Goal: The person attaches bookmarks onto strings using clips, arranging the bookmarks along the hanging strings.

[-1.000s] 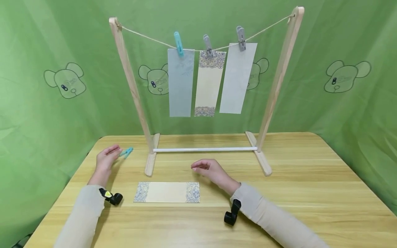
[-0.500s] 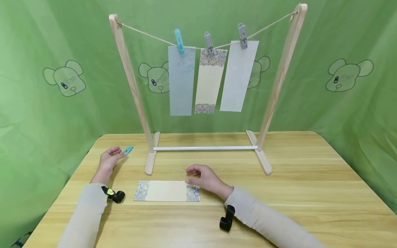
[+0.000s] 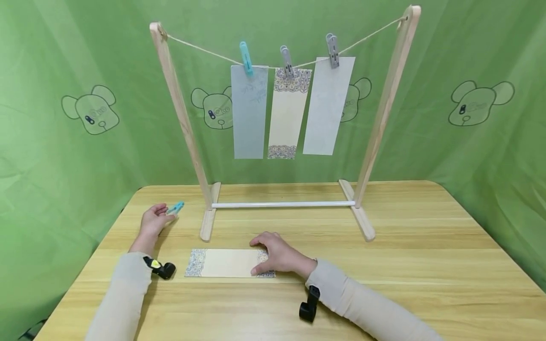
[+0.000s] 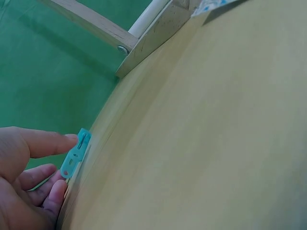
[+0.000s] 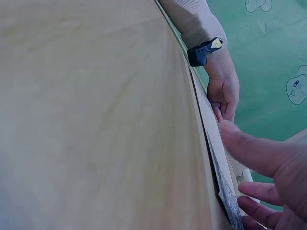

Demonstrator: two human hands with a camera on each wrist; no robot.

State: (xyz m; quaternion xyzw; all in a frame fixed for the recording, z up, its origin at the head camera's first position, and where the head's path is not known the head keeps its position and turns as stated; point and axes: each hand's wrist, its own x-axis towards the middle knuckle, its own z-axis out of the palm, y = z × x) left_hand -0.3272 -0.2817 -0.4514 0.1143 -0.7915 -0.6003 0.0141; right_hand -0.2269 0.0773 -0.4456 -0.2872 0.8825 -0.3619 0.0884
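In the head view a cream paper strip (image 3: 228, 263) with blue patterned ends lies flat on the table. My right hand (image 3: 277, 255) is over its right end, thumb and fingers spread apart across the strip's width. In the right wrist view the thumb (image 5: 249, 148) stands above the strip (image 5: 211, 129), and the fingertips are close to its patterned end. At the table's left, my left hand (image 3: 154, 221) has thumb and fingers about a turquoise clothespin (image 3: 176, 207). The left wrist view shows this clothespin (image 4: 76, 152) between the thumb tip and the lower fingers.
A wooden frame (image 3: 386, 102) with a white crossbar (image 3: 283, 204) stands behind the hands. From its string hang a blue-grey strip (image 3: 249, 116), a patterned cream strip (image 3: 286, 118) and a white strip (image 3: 327, 109), each clipped by one clothespin. Green cloth forms the backdrop.
My right hand has moved left and toward the near edge, onto the strip's right end, with thumb and fingers spreading. My left hand has shifted slightly right, closer around the clothespin.
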